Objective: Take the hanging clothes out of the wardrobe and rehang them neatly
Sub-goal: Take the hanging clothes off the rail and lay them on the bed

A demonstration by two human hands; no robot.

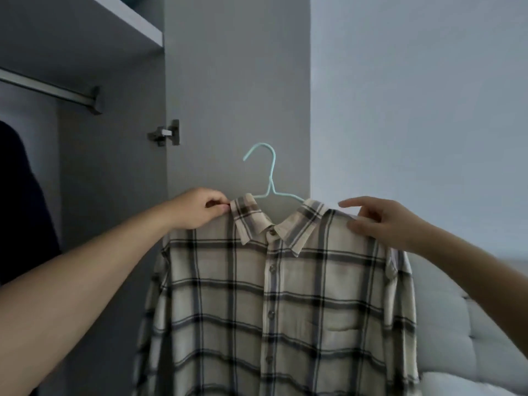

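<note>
A beige plaid shirt [285,295] hangs buttoned on a light blue hanger [270,178], held up in front of the open wardrobe door [234,95]. My left hand [197,208] pinches the shirt's left shoulder beside the collar. My right hand [377,221] holds the right shoulder, thumb under the fabric and fingers spread over it. The hanger's hook is free in the air, off the rail. The shirt's lower part runs out of the frame.
The wardrobe rail [51,91] runs at the upper left under a shelf [134,24]. A dark garment [20,210] hangs at the far left. A door hinge [165,134] sits on the panel edge. A pale padded bed or sofa [480,338] lies at the lower right.
</note>
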